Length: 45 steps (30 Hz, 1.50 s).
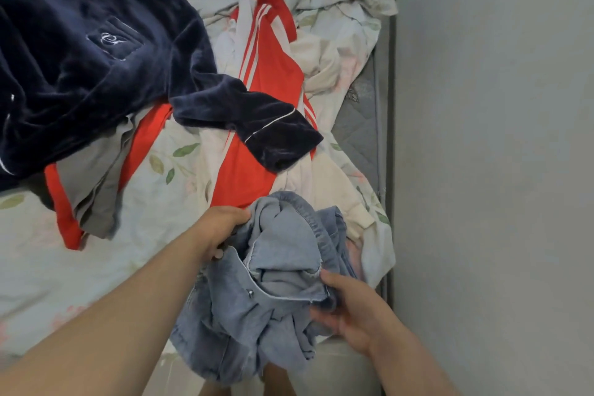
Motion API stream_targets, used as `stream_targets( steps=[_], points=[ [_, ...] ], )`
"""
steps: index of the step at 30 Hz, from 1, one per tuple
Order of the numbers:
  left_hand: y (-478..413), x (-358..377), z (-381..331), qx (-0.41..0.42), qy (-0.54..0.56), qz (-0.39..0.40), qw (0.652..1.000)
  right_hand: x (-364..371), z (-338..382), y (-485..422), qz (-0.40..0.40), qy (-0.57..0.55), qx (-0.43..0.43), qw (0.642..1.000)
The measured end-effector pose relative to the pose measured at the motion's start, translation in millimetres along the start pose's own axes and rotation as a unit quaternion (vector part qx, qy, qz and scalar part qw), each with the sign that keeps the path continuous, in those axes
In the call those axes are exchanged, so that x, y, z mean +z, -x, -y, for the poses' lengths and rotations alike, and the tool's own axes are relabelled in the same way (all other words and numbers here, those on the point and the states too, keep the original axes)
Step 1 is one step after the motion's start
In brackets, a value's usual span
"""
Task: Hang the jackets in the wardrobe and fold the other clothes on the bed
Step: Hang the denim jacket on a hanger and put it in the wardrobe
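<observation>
A crumpled light blue denim garment (273,292) with a metal button is bunched at the bed's near edge. My left hand (221,228) grips its upper left fold, fingers curled into the cloth. At the lower right side, my right hand (356,315) holds the denim, thumb on top. Beyond it a red and white striped garment (263,74) lies stretched along the bed. A dark navy velvet top (83,51) with a chest pocket covers the upper left, one sleeve lying across the red garment.
The bed (106,267) has a pale floral sheet, rumpled toward the far end. A grey and red garment (93,190) pokes out under the navy top. The grey mattress edge (363,125) runs along a plain wall (495,138) on the right.
</observation>
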<state>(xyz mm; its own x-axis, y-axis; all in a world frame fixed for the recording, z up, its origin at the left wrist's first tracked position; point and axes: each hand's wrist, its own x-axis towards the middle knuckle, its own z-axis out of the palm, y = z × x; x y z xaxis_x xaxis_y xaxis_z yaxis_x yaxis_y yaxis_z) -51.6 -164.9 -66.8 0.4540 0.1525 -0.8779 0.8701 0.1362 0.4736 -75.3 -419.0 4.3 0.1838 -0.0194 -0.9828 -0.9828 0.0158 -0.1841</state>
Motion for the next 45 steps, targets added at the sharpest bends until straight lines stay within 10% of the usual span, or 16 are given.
stream_targets(
  steps=[6, 12, 26, 38, 41, 45],
  points=[
    [46, -21, -24, 0.124, 0.034, -0.081, 0.988, -3, 25, 32, -0.152, 0.238, -0.258, 0.924],
    [113, -52, -77, 0.308, -0.093, -0.194, 0.927, -15, 62, 73, -0.27, 0.21, -0.379, 0.86],
    [308, -149, -195, 0.462, -0.156, -0.254, 0.835, -31, 157, 269, -0.232, 0.152, -0.608, 0.744],
    [475, -202, -326, 0.603, -0.14, -0.409, 0.671, -4, 231, 482, -0.239, 0.117, -0.709, 0.653],
    [510, -199, -341, 0.553, -0.086, -0.384, 0.734, 9, 238, 512, -0.234, 0.124, -0.713, 0.65],
    [550, -196, -340, 0.435, 0.232, -0.09, 0.865, 36, 237, 546, -0.04, -0.042, -0.642, 0.765]
  ],
)
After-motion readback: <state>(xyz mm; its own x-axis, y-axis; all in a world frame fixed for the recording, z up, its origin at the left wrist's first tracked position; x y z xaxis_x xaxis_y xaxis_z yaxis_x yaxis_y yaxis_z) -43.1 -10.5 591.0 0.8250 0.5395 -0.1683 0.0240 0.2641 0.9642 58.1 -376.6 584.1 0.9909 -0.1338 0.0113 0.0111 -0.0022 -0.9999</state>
